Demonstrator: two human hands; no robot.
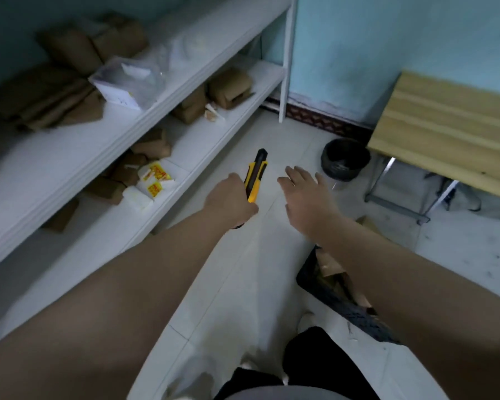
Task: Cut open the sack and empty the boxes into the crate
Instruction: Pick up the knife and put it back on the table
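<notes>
My left hand (228, 197) is closed around a yellow and black utility knife (257, 171), which points away from me over the white tiled floor. Just right of it my right hand (306, 194) is held out flat with spread fingers and holds nothing. A black crate (324, 287) sits on the floor under my right forearm, partly hidden, with brown cardboard boxes (329, 264) showing inside it. I see no sack that I can tell apart in this view.
White shelving (145, 111) runs along the left with brown cardboard boxes (228, 88), a clear plastic bag (127, 82) and yellow-printed packets (156, 177). A black waste bin (345, 158) stands by the wall. A wooden folding table (445, 134) is at right.
</notes>
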